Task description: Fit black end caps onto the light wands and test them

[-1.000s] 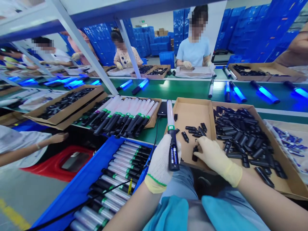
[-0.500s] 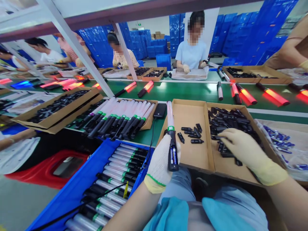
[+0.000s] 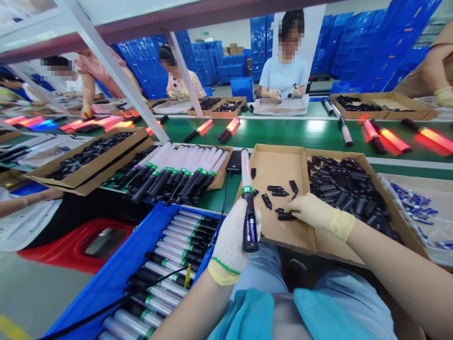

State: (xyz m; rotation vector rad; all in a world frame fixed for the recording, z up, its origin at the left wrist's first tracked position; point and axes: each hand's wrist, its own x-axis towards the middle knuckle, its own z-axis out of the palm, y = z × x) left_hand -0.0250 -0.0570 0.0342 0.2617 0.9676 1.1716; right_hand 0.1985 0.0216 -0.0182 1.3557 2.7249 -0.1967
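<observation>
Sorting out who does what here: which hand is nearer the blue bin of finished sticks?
Left. The left hand holds a light stick right beside the blue bin; the right hand is off in the cardboard box.

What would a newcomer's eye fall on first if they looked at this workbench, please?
Most likely the light stick held upright at the centre in the gloved left hand, its battery end open. Beside it, the gloved right hand rests on small black caps in a cardboard tray, with a heap of the same caps to the right. Behind, red glowing sticks lie on the green conveyor belt.
</observation>
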